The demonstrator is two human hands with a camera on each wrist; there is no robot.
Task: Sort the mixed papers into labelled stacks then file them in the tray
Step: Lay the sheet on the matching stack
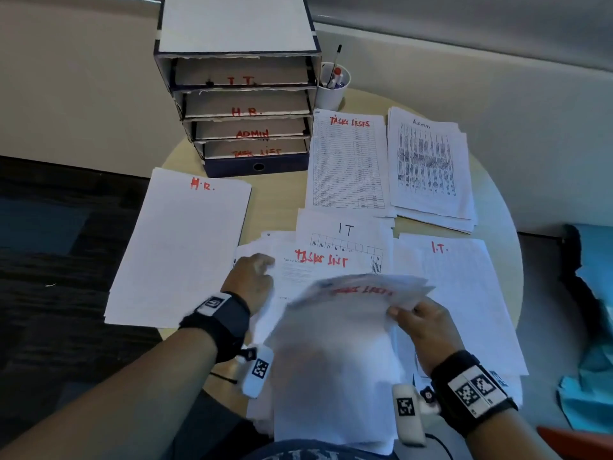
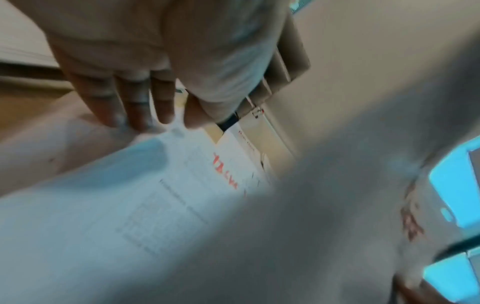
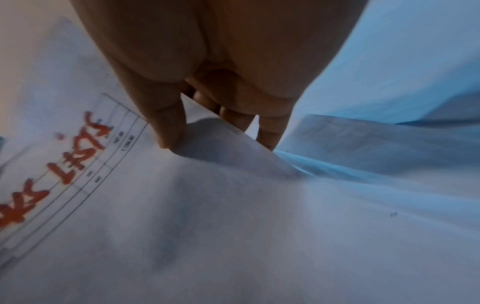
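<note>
Between right hand's (image 1: 428,330) thumb and fingers (image 3: 270,131), lifted tasks-list sheet (image 1: 345,323).

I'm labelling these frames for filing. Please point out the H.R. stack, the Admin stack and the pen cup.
H.R. stack (image 1: 179,247): head view, blank middle of the top sheet.
Admin stack (image 1: 428,161): head view, printed table on the top sheet.
pen cup (image 1: 330,94): head view, white outer wall.
</note>
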